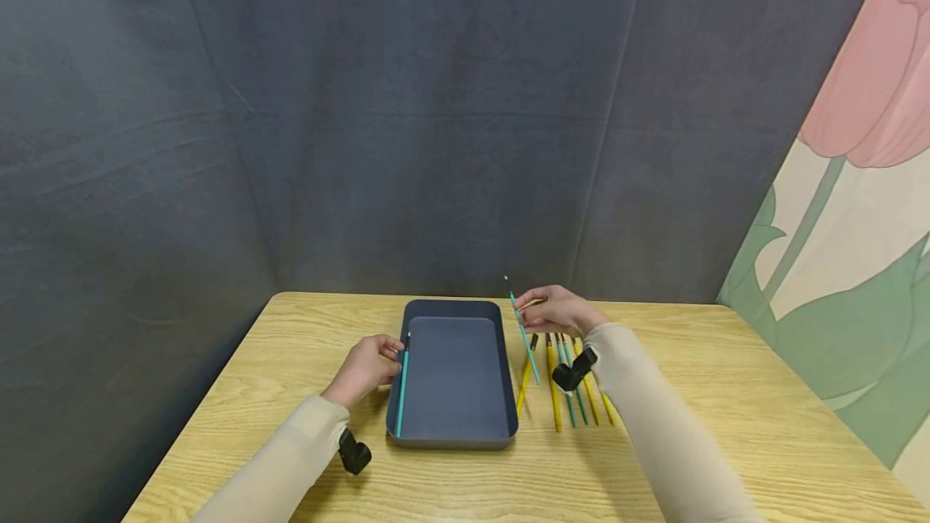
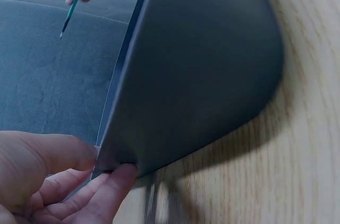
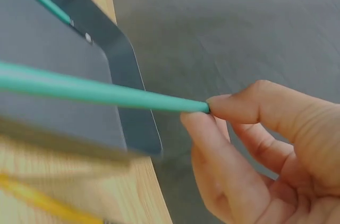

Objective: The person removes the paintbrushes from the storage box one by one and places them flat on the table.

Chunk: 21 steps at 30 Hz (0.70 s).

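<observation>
My left hand [image 1: 369, 363] grips the left side of a dark grey tray [image 1: 459, 386]; in the left wrist view the thumb is at the rim and a fingertip is against the outer wall. One teal paintbrush [image 1: 403, 394] lies lengthwise along the tray's left side, its tip toward the far end. Just beyond the tray's right edge, my right hand [image 1: 561, 311] pinches another teal paintbrush [image 3: 95, 88] between thumb and fingers. That brush is tilted in the air with its dark bristle end up and away.
Right of the tray, several yellow paintbrushes [image 1: 554, 394] and teal paintbrushes [image 1: 569, 402] lie roughly side by side on the wooden table [image 1: 320, 329], partly below the right wrist. A dark curtain [image 1: 436, 119] hangs behind the table. A flower-painted wall [image 1: 857, 281] is at the right.
</observation>
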### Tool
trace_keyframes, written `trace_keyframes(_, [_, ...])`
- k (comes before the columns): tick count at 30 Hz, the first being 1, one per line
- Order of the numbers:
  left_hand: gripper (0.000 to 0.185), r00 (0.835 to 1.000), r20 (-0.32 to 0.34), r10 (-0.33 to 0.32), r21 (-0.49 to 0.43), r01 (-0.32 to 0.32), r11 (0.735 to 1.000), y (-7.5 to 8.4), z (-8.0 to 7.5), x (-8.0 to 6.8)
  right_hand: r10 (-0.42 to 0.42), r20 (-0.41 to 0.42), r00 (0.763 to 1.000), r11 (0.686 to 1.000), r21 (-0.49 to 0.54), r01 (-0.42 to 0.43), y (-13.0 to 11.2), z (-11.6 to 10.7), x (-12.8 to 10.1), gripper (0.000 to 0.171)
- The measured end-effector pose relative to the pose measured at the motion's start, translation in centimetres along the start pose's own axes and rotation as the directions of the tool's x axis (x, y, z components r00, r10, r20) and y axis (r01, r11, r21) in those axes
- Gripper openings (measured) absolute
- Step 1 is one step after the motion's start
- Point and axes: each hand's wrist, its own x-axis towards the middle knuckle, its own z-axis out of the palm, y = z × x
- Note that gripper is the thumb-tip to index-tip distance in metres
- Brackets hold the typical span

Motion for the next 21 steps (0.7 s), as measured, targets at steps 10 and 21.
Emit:
trace_keyframes(10, [0.033,1.0,0.0,-0.012,0.013,0.012,1.0,0.1,0.0,0.1,-0.016,0.009,1.0,0.999,0.036,0.015,4.5,-5.9,-2.9,0.029])
trace_keyframes(21, [0.032,1.0,0.002,-0.013,0.024,0.013,1.0,0.1,0.0,0.0,0.084,-0.025,0.996,0.996,0.017,-0.083,9.2,-9.4,-4.1,0.043])
